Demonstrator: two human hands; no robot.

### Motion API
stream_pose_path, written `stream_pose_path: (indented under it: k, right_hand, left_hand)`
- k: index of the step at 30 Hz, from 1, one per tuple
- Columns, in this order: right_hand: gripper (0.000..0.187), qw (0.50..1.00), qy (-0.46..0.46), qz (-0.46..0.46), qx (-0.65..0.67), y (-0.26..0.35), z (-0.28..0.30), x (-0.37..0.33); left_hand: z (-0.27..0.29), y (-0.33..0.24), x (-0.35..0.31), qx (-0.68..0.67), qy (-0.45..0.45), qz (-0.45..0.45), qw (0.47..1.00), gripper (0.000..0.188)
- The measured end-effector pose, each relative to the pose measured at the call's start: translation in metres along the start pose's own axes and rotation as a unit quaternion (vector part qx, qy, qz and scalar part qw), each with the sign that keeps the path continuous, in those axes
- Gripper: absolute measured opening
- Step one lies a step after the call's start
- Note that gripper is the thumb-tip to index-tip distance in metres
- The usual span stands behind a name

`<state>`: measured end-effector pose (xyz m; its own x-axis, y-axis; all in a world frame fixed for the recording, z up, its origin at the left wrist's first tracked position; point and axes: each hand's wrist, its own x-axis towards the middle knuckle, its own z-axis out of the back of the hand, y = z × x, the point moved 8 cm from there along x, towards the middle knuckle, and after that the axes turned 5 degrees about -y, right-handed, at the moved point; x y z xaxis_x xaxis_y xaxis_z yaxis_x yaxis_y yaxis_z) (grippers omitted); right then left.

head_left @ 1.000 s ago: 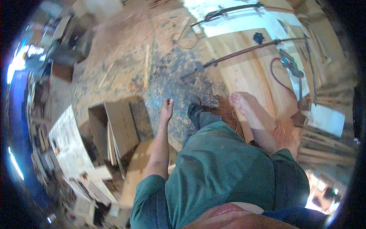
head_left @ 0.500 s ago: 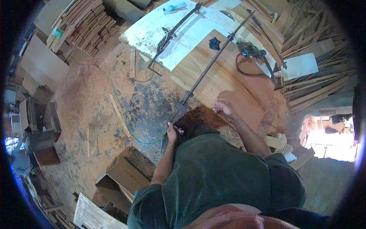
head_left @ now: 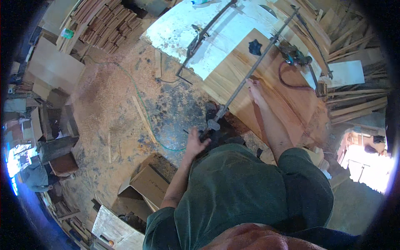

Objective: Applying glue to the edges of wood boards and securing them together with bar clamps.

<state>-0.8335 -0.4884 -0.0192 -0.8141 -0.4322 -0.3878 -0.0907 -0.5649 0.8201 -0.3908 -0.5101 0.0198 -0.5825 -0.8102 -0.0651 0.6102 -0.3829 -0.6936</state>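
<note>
A long metal bar clamp (head_left: pixel 239 88) reaches from my lap across a wooden panel (head_left: pixel 233 68) on the white-topped table. Beside the clamp's near end, just past its head (head_left: pixel 213 124), my left hand (head_left: pixel 195 143) has its thumb and fingers spread apart, with nothing seen in them. Over the panel stretches my right arm. Its hand (head_left: pixel 255 91) has its fingertips right at the bar, fingers loosely extended and not wrapped round it. Whether they touch the metal I cannot tell. A crumpled dark cloth (head_left: pixel 255 47) lies on the panel left of the bar.
Another bar clamp (head_left: pixel 196 43) lies across the white tabletop (head_left: pixel 175 25). A green power tool (head_left: pixel 296 58) with a reddish cord sits right of the panel. Wood strips (head_left: pixel 354 108) pile up at the right. An opened cardboard box (head_left: pixel 148 183) stands at my left; a green hose (head_left: pixel 132 79) crosses the dusty floor.
My right hand has moved forward to the bar. My left hand has opened from its curled hold at the clamp's near end. The view has shifted, so the surroundings sit further right.
</note>
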Motion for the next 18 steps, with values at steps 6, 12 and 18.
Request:
stream_pose_path:
  k: [6, 12, 18]
  right_hand:
    - [0.081, 0.979, -0.027, 0.001, -0.2, 0.039, -0.024, 0.021]
    - [0.064, 0.955, -0.014, 0.044, -0.292, 0.071, -0.023, 0.033]
    - [0.047, 0.965, 0.066, 0.101, -0.231, 0.106, -0.052, 0.055]
  left_hand:
    - [-0.083, 0.032, 0.023, -0.011, 0.199, 0.142, 0.97, 0.046]
    - [-0.047, 0.019, 0.03, -0.002, 0.194, 0.093, 0.977, 0.031]
    - [-0.012, 0.02, 0.061, 0.039, 0.204, 0.12, 0.971, 0.028]
